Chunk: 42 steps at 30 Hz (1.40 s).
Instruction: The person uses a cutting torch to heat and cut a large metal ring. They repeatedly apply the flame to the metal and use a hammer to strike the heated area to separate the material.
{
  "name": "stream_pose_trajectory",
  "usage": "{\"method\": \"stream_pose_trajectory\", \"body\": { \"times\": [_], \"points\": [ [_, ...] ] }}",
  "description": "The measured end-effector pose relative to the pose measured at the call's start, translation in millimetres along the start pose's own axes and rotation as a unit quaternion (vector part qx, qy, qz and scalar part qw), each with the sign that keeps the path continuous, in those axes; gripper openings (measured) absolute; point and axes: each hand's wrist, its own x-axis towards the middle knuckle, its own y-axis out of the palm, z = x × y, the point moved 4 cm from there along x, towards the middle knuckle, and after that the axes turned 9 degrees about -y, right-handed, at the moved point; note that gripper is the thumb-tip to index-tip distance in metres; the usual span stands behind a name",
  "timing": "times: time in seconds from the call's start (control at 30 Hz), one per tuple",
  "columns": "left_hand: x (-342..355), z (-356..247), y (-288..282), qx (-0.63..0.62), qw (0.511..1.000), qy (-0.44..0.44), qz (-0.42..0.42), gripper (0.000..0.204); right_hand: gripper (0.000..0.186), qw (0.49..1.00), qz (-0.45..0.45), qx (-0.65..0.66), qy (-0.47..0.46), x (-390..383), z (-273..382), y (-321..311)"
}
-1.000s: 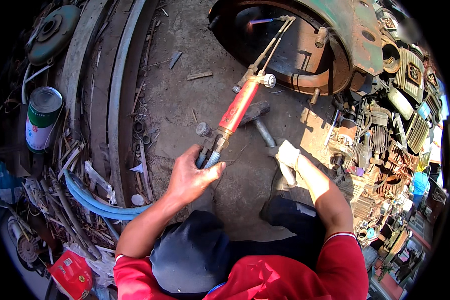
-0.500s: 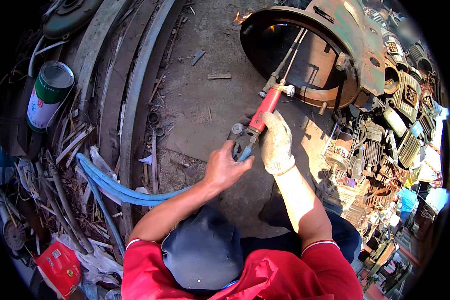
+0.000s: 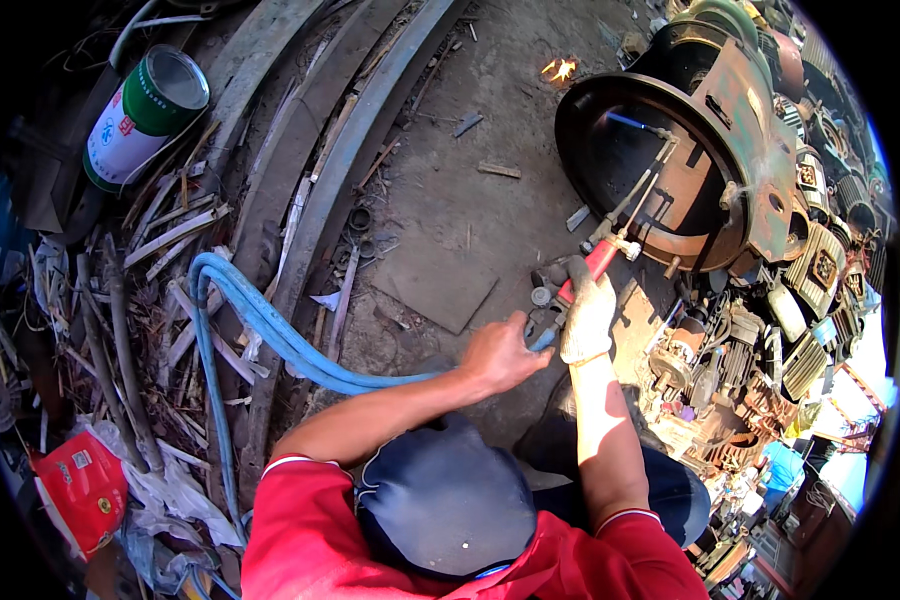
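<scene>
My right hand (image 3: 588, 322), in a pale work glove, is closed around the red handle of a cutting torch (image 3: 602, 258). The torch's long metal tubes reach into a large rusty metal housing (image 3: 705, 125) with a round open mouth. A blue flame (image 3: 625, 121) points left from the bent tip, inside the mouth. My bare left hand (image 3: 505, 357) is closed at the rear of the torch, round the end of a blue hose (image 3: 544, 340); some of its fingers are hidden. Doubled blue hose runs left beneath my left forearm.
A small fire (image 3: 560, 70) burns on the ground beyond the housing. Long curved metal beams (image 3: 360, 140) and wood scraps lie left, near a green-and-white can (image 3: 148, 115) and a red bag (image 3: 82, 490). Motor parts (image 3: 820, 260) are heaped right. A flat plate (image 3: 440, 285) lies on the ground.
A blue flame now shows at the torch tip, which sits within the housing's mouth. The view has shifted, with the housing lower and further right. Both hands stay at the torch.
</scene>
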Motion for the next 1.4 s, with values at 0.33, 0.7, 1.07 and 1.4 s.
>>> {"method": "stream_pose_trajectory", "body": {
  "times": [0.33, 0.7, 1.07, 1.4],
  "points": [
    [3.8, 29.6, -2.6, 0.02, 0.999, -0.022, 0.042, 0.052, 0.015, 0.999, -0.036, 0.011, -0.023, -15.6, -30.4, 13.5],
    [-63.9, 113.3, -93.4, -0.126, 0.982, -0.03, 0.136, 0.048, 0.059, 0.972, 0.204, -0.06, -0.101, -123.7, -17.9, 77.1],
    [-99.2, 120.1, -129.2, -0.44, 0.865, -0.112, 0.213, 0.045, 0.087, 0.929, 0.332, -0.13, -0.096, -132.1, -25.2, 159.4],
    [62.5, 95.6, -96.1, -0.633, 0.616, -0.13, 0.451, 0.058, 0.077, 0.929, 0.174, -0.302, -0.124, 21.6, -34.2, 174.6]
  ]
}}
